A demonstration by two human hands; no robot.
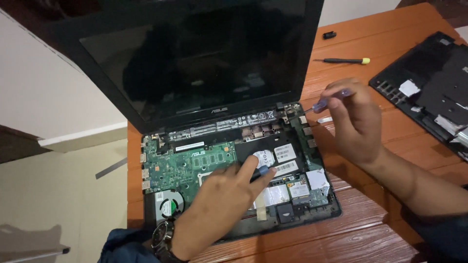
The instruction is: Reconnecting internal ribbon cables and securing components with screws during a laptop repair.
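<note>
Left hand (222, 202) lay on opened laptop (234, 175), fingers (248, 168) stretched flat, pressing a blue-tipped tool (263, 170) w/ nothing gripped. Right hand (356, 119), at 3 o'clock, fingers curled tight round a small screwdriver (324, 103), tip at laptop's 1 o'clock corner.

Look past your work and you see a slim screwdriver (342, 61) with a black shaft and yellow tip lying on the orange-brown wooden table (370, 238). Just beyond it, near the table's far edge, sits a small black part (329, 34). At your right, a removed black cover panel (429, 87) with silver tape patches lies flat. A pale floor (53, 204) shows at your left.
</note>
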